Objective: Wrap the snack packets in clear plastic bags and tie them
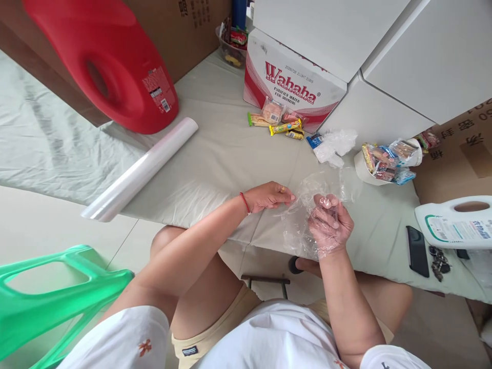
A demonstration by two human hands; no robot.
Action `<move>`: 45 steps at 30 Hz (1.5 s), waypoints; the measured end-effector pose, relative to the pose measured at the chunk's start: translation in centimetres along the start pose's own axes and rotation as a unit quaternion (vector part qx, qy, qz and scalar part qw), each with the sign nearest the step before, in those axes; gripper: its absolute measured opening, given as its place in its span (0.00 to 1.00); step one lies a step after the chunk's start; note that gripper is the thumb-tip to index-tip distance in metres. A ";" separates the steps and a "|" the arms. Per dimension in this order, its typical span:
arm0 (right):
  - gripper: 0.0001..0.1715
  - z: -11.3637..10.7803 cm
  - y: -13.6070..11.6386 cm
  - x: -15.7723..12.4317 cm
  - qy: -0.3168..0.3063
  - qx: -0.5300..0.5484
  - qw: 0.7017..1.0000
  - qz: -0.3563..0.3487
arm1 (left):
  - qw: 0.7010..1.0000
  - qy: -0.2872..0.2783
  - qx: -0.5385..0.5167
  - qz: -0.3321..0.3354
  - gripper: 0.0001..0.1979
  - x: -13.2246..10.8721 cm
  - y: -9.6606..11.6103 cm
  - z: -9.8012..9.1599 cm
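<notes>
My left hand [272, 196], with a red cord at its wrist, pinches the edge of a thin, clear plastic film [298, 233]. To its right is my right hand [328, 223], palm up and fingers curled, with the crinkled film over its fingers and palm. The film spreads between both hands and past them above the cloth. Whether it is a flat sheet or a bag, I cannot tell. A white crumpled plastic bundle [337, 145] lies just beyond my right hand. Off to the left, a long roll of clear plastic [142, 169] rests across the cloth.
A red jug [126, 66] stands at the back left. Packaged snacks [285, 127] lie before a Wahaha carton [284, 77]. On the right are a snack-filled white tub [361, 166], a white bottle [453, 225], a phone [417, 251] and keys [438, 262]. A green plastic stool [57, 302] is at lower left.
</notes>
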State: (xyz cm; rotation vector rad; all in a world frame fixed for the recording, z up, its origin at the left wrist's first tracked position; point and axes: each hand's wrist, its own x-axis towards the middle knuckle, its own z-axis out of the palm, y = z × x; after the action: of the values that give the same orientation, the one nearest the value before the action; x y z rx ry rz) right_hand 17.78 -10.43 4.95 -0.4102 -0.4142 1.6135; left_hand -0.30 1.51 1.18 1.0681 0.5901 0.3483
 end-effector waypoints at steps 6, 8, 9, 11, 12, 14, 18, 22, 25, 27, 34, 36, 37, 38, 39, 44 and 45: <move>0.03 -0.3 -0.8 -0.2 0.028 0.017 0.999 -0.006 | 0.994 0.084 0.011 0.062 0.16 -0.4 0.6 -0.9; 0.02 -0.6 -1.7 -0.5 0.040 0.026 0.999 -0.009 | 0.993 0.089 0.014 0.070 0.14 -0.7 1.0 -1.7; 0.01 -0.8 -2.3 -0.6 0.046 0.028 0.999 -0.007 | 0.994 0.085 0.019 0.069 0.14 -0.8 1.2 -2.1; 0.01 -1.4 -3.7 -1.0 0.063 0.024 0.998 0.006 | 0.995 0.072 0.033 0.058 0.12 -1.1 1.6 -2.8; 0.02 -1.7 -4.4 -1.2 0.072 0.017 0.997 0.015 | 0.996 0.066 0.040 0.053 0.12 -1.3 1.8 -3.0; 0.02 -2.3 -5.8 -1.6 0.094 -0.008 0.995 0.033 | 0.996 0.055 0.048 0.051 0.12 -1.6 2.1 -3.4; 0.03 -3.2 -7.4 -1.9 0.141 -0.064 0.987 0.052 | 0.997 0.038 0.059 0.041 0.12 -1.9 2.4 -3.6; 0.04 -3.8 -7.3 -1.6 0.156 -0.087 0.982 0.069 | 0.994 0.074 0.077 0.035 0.12 -1.7 2.3 -3.7; 0.04 -4.3 -7.1 -1.3 0.156 -0.072 0.981 0.091 | 0.990 0.100 0.093 0.031 0.10 -1.6 2.2 -4.2; 0.10 -4.8 -7.3 -1.3 0.157 -0.044 0.982 0.099 | 0.988 0.104 0.109 0.018 0.08 -1.6 2.2 -4.7; 0.14 -6.7 -8.3 -1.5 0.179 -0.037 0.977 0.109 | 0.985 0.120 0.118 0.028 0.09 -1.7 2.4 -5.5; 0.10 -6.8 -7.9 -1.1 0.220 -0.088 0.967 0.089 | 0.985 0.134 0.086 0.068 0.09 -1.4 2.3 -5.2; 0.11 -6.8 -7.6 -0.9 0.247 -0.120 0.959 0.068 | 0.984 0.139 0.067 0.086 0.09 -1.3 2.2 -5.0; 0.14 -6.6 -7.3 -0.8 0.272 -0.150 0.950 0.042 | 0.984 0.143 0.046 0.099 0.09 -1.1 2.2 -4.8; 0.20 -6.4 -7.0 -0.7 0.292 -0.177 0.940 0.015 | 0.983 0.148 0.025 0.107 0.10 -1.0 2.1 -4.6; 0.42 -5.3 -5.9 -1.3 0.296 -0.259 0.919 -0.031 | 0.962 0.239 -0.055 0.119 0.08 0.0 1.6 -3.9; 0.43 -5.2 -5.6 -1.5 0.295 -0.277 0.914 -0.025 | 0.957 0.258 -0.057 0.119 0.08 0.3 1.4 -3.7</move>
State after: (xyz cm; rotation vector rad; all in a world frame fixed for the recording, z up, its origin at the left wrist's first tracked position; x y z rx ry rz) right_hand 25.27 -11.40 3.26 -1.2692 -0.4025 1.2193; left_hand -2.32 4.98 1.08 0.9377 0.8932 0.8794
